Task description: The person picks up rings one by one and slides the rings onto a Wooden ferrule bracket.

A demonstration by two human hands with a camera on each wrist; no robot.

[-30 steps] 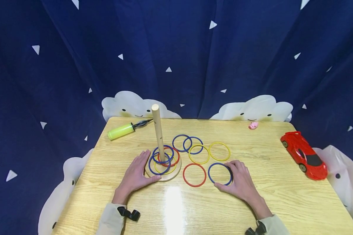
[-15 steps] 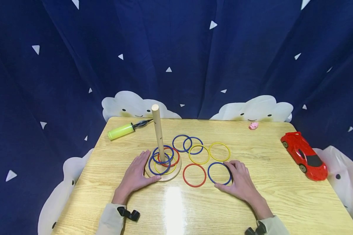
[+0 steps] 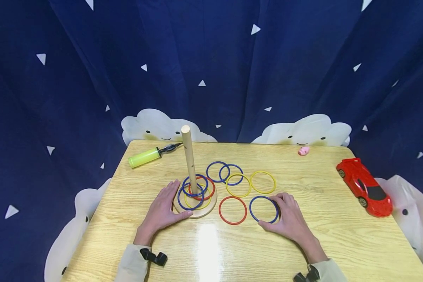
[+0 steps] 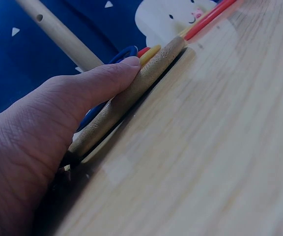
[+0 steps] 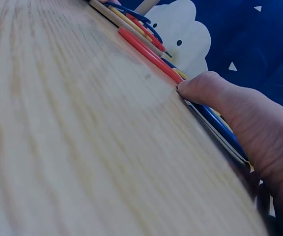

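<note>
Item one: a blue ring [image 3: 250,207], at the right of the group of rings. We find its right side within the right hand [image 3: 286,219], pinched between thumb and fingers; we cannot tell whether it lies flat or is slightly raised.

Item two: a wooden stand, upright, comprising a round base [image 3: 209,209] and a tall peg [image 3: 189,156]. Our left hand [image 3: 163,207] lies spread against the base, its thumb on the near rim and its fingers along the left edge.

Item three: around the peg's foot, overlapping, we count two blue rings, one red and one yellow.

Item four: a loose red ring [image 3: 233,224], between the stand and item one.

Item five: behind these, two overlapping blue hoops, left [image 3: 206,172] and right [image 3: 243,175]; a yellow ring [image 3: 238,196] overlaps the right one. A second yellow hoop [image 3: 263,171] lies just beside, behind item one.

Outlying: a yellow-green pump [image 3: 145,157] at the table's far left; a small pink pig [image 3: 303,150] near the back edge; a red toy car [image 3: 364,187] at the right.

Setting: a pale wood-grain table [image 3: 310,180]; behind, we record a dark blue curtain [image 3: 211,51] with white triangles and smiling clouds [image 3: 156,127].
</note>
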